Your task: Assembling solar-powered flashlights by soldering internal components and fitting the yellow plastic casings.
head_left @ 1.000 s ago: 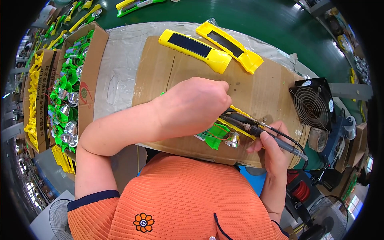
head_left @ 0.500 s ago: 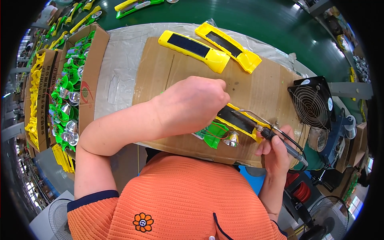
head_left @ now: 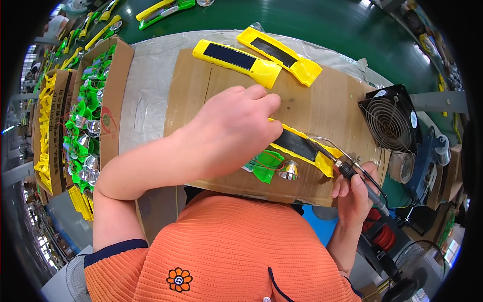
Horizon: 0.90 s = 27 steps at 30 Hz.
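My left hand is closed over the far end of a yellow flashlight half-shell, its fingertips hidden; whatever they pinch cannot be made out. The shell lies open side up, a dark panel set inside. My right hand grips a soldering iron with a thin curved metal tube alongside; its tip points left, over the panel. Just below the shell rest a green plastic part with red wires and a silver reflector cup.
Two yellow flashlight shells with dark panels, one beside another, lie farther back on the cardboard. A black fan stands right. At left are boxes of green parts and yellow shells. Behind runs a green surface.
The soldering iron has drawn slightly to the right, along with my right hand. My left hand has turned a little, its knuckles higher. The whole view has shifted slightly.
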{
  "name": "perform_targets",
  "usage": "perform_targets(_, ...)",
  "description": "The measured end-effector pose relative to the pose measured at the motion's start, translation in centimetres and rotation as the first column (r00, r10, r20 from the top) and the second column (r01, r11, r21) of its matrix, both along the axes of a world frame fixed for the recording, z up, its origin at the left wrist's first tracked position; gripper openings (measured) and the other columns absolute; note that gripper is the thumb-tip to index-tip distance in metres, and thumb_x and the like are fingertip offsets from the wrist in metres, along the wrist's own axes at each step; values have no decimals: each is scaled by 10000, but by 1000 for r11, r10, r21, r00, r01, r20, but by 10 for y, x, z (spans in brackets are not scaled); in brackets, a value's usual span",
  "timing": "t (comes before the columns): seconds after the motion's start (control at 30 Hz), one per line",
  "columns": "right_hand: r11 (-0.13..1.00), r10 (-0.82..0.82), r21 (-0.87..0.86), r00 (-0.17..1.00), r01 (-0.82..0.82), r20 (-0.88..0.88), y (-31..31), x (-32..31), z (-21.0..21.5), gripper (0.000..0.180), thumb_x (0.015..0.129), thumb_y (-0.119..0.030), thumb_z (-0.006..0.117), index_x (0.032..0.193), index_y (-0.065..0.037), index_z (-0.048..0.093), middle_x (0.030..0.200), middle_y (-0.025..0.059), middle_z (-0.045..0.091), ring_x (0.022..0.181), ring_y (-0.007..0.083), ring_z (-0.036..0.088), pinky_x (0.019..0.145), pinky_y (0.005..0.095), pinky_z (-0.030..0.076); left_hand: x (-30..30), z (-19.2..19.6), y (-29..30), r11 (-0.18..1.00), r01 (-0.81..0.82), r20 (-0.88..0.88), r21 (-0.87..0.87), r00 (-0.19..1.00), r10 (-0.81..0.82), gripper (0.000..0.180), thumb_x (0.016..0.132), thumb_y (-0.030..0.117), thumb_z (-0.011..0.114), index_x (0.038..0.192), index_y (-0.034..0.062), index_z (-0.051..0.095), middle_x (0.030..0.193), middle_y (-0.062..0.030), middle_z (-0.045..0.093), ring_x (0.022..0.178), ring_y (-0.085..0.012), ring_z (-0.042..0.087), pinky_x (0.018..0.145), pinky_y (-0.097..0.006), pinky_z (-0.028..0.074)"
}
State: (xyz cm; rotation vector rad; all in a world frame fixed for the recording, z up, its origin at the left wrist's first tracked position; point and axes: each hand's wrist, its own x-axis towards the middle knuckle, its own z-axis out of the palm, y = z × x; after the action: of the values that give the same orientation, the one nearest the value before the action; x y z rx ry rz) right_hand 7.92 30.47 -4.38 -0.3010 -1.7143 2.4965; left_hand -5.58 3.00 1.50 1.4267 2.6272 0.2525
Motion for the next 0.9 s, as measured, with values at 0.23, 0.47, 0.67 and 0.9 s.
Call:
perform_targets(0.23, 993, -84, -77, 995, 88, 53, -18, 5, -4, 158, 945, -103, 568, 1011, -29, 444, 794, 119, 574, 572, 140, 536, 547, 327, 536, 18, -12, -7, 968, 19, 78, 250, 996, -40, 99, 778, 126, 718, 841, 96, 647, 946, -48, 605, 1037, -252, 591, 915, -402, 448)
perform_targets(0.47, 969, -74, -235, 997, 79, 31, -53, -2, 2, 121, 981, -183, 540, 974, -99, 453, 605, 12, 468, 574, 177, 548, 1132, 531, 341, 37, -31, 15, 924, -128, 147, 361, 986, 79, 78, 817, 101, 697, 871, 68, 651, 869, -60, 636, 894, -265, 628, 849, -394, 482)
perform_targets(0.67, 995, 24, -99, 999, -26, -28, -1, 6, -2, 161, 929, -107, 575, 976, -43, 435, 622, 81, 517, 515, 193, 553, 805, 428, 577, 28, -30, 22, 920, -214, 284, 328, 951, 120, 72, 840, 106, 665, 869, 40, 665, 843, -106, 649, 809, -290, 638, 703, -400, 515)
perform_targets(0.9, 990, 141, -17, 987, -140, 77, 7, 1, 4, 169, 907, -1, 585, 964, -19, 427, 709, 127, 595, 545, 181, 583, 651, 387, 583, 27, -22, 32, 976, -176, 196, 130, 969, 148, 90, 839, 119, 625, 809, 39, 653, 816, -112, 636, 779, -302, 638, 697, -404, 520)
